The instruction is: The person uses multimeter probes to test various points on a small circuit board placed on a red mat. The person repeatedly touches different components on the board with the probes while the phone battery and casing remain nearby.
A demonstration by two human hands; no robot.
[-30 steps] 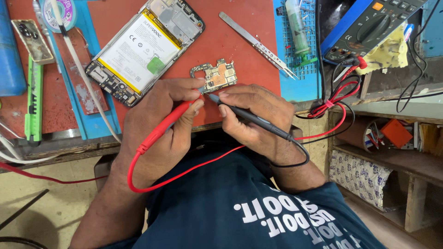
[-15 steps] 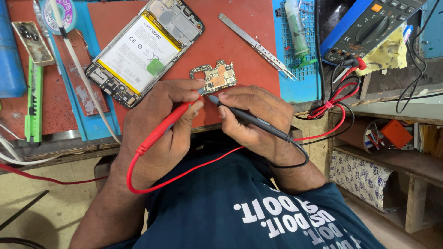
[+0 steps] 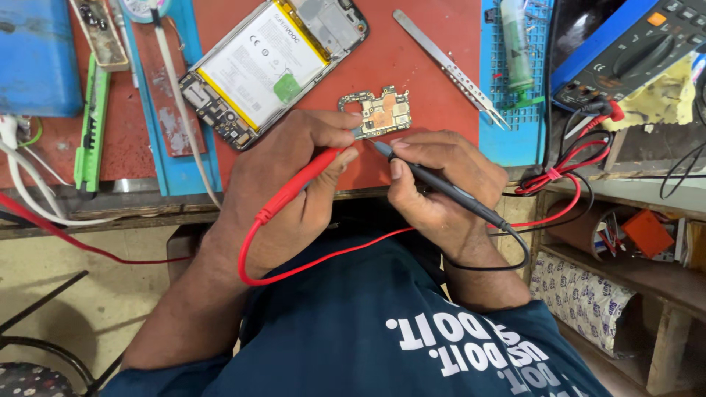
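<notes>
Single head-worn view, steeply down and close over the red workbench mat [image 3: 434, 88].

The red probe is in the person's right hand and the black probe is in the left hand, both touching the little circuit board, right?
Not quite: the hands are swapped. The head view shows the red probe in the left hand and the black probe in the right hand. Both tips do meet at the little circuit board.

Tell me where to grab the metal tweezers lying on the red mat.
Pinch the tweezers around the middle of the two flat arms, coming straight down from above. They lie flat and diagonal, tips toward the blue mat, with bare mat on both long sides.
</notes>
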